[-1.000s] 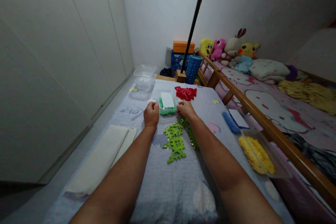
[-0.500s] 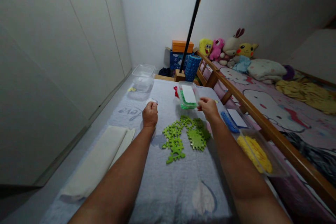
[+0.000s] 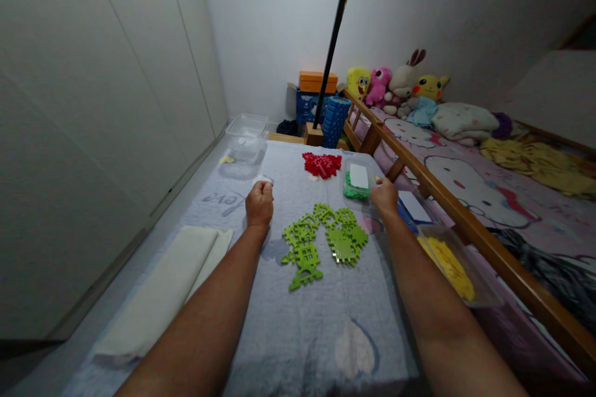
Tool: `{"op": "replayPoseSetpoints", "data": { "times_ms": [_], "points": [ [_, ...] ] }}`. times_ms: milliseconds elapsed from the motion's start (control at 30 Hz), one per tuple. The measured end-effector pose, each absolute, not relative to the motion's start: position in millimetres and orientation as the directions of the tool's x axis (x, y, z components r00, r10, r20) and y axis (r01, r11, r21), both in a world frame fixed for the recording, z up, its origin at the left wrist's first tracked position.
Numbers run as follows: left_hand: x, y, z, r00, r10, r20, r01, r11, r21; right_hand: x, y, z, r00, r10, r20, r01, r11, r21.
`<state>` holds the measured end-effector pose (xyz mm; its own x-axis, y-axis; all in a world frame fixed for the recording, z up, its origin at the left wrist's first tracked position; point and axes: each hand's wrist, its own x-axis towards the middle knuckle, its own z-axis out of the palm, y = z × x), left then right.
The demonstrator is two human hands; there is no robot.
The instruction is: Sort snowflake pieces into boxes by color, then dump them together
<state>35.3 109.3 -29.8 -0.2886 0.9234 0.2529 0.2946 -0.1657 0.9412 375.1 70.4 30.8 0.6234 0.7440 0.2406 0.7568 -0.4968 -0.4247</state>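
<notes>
My right hand [image 3: 384, 196] grips the right edge of a clear plastic container [image 3: 346, 167] that has green pieces and a white card in it. My left hand [image 3: 259, 203] is closed over the cloth at centre left; a small pale bit shows at its top, too little to name. Between my forearms lie light green interlocking toy pieces [image 3: 305, 254], several of them in a loose arch. Behind them sits a heap of red interlocking pieces [image 3: 322, 165], left of the container.
An empty clear container [image 3: 246, 127] stands at the far left, near a small yellow piece [image 3: 227, 160]. Right of my right arm are a container of yellow pieces [image 3: 449, 267] and a blue one with a white card [image 3: 414, 206]. A wooden bed rail [image 3: 431, 183] borders the right. Folded white cloth [image 3: 158, 291] lies left.
My right hand has moved the container of green pieces to the right, uncovering the red heap. My left hand stays closed in about the same place. The view has shifted slightly.
</notes>
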Motion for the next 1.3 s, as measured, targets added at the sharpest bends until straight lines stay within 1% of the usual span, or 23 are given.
{"op": "replayPoseSetpoints", "data": {
  "times_ms": [67,133,200,233,300,333,400,467,600,800,933,1100,1300],
  "points": [
    [35,109,-29,-0.287,0.925,0.250,0.301,-0.161,0.940,369,65,38,0.579,0.765,0.283,0.811,-0.504,-0.295],
    [35,109,-28,-0.286,0.926,0.247,0.303,-0.157,0.940,361,63,45,0.535,0.772,0.343,0.845,-0.493,-0.208],
    [36,108,-27,-0.283,0.928,0.245,0.303,-0.155,0.940,351,64,50,0.431,0.816,0.385,0.901,-0.410,-0.139],
    [36,108,-26,-0.281,0.928,0.244,0.302,-0.156,0.941,345,66,51,0.357,0.852,0.383,0.933,-0.345,-0.102],
    [36,108,-26,-0.279,0.929,0.242,0.297,-0.156,0.942,332,72,50,0.222,0.916,0.334,0.974,-0.224,-0.032],
    [36,108,-26,-0.278,0.930,0.240,0.294,-0.155,0.943,327,75,49,0.185,0.937,0.297,0.981,-0.192,-0.005],
    [35,108,-26,-0.280,0.930,0.239,0.293,-0.155,0.944,319,81,45,0.164,0.958,0.234,0.984,-0.176,0.030],
    [35,108,-27,-0.283,0.927,0.245,0.295,-0.159,0.942,317,86,43,0.179,0.962,0.206,0.980,-0.193,0.045],
    [35,110,-29,-0.282,0.924,0.258,0.295,-0.172,0.940,329,94,44,0.234,0.949,0.211,0.968,-0.248,0.042],
    [34,111,-32,-0.266,0.928,0.260,0.309,-0.174,0.935,368,109,47,0.311,0.932,0.185,0.947,-0.321,0.025],
    [34,110,-31,-0.262,0.929,0.260,0.316,-0.172,0.933,399,119,45,0.348,0.916,0.199,0.932,-0.361,0.033],
    [34,109,-30,-0.260,0.931,0.257,0.329,-0.165,0.930,426,126,44,0.424,0.882,0.203,0.901,-0.434,0.002],
    [33,109,-29,-0.254,0.933,0.254,0.329,-0.164,0.930,444,126,47,0.463,0.862,0.208,0.883,-0.469,-0.023]
  ]
}}
